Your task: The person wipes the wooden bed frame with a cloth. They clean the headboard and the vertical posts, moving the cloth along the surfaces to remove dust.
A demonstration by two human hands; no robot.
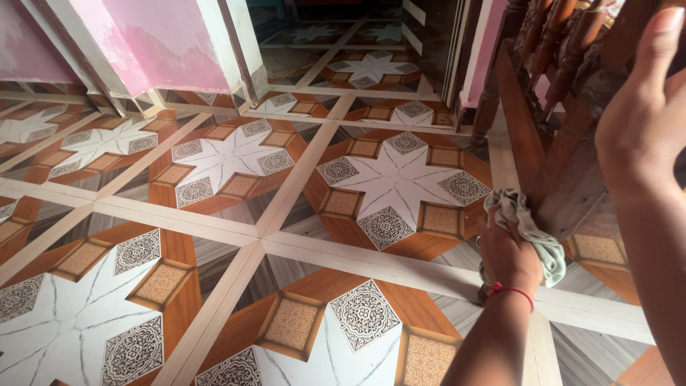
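Looking straight down a wooden stair railing (564, 164) onto a patterned tile floor (236, 236). The left hand (509, 259) is low on the right side of the view, fist closed around a bunched pale green cloth (532, 229), pressing it against the bottom edge of the dark wood frame. The cloth spills above and to the right of the knuckles, touching the wood. A red thread bracelet (511, 289) circles that wrist.

The right hand (639, 121) is up high at the right edge of the view, fingers together and extended upward, lying against the turned wooden balusters (564, 43); whether it grips a baluster or just rests there, I cannot tell, since the palm side is turned away. The two hands are well apart, one above the other along the railing.

Plenty of open floor to the left and ahead: star-and-diamond tiles in white, orange-brown and grey, split by pale strips. Top left, a pink-and-white wall corner (179, 50) juts out, its foot meeting the tiles. Top middle, a doorway (357, 43) opens onto more of the same tiling beyond. The railing's base runs close along the floor's right margin, just beside a pale border strip.
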